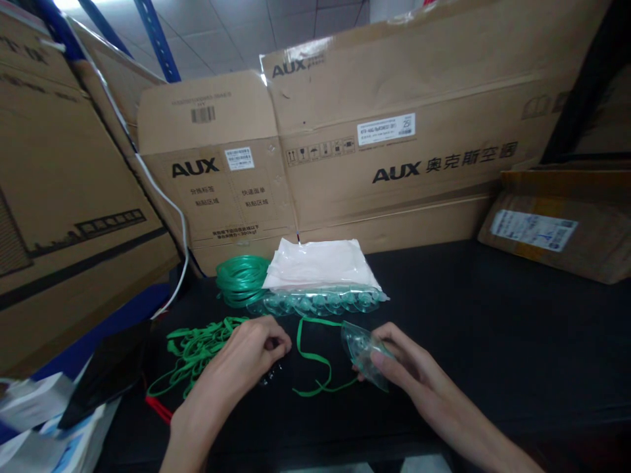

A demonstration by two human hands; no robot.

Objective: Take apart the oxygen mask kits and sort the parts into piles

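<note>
My right hand (401, 361) grips a clear plastic mask (363, 353) with a greenish tint, thumb pressed on its lower edge. A green elastic strap (310, 358) trails from the mask across the black table (493, 328) toward my left hand (251, 355). My left hand rests on the table with its fingers curled in a pinch over something small and dark near the strap's end. Just left of that hand lies a loose pile of green straps (197, 348). Behind my hands sits a row of clear masks (315, 302) under a white plastic bag (320, 263).
A coil of green tubing (241, 279) lies at the back left by the bag. Large AUX cardboard boxes (394, 131) wall off the table's far side, and another box (557, 223) lies at the right. A white cable (183, 243) hangs at left above a black pouch (108, 368).
</note>
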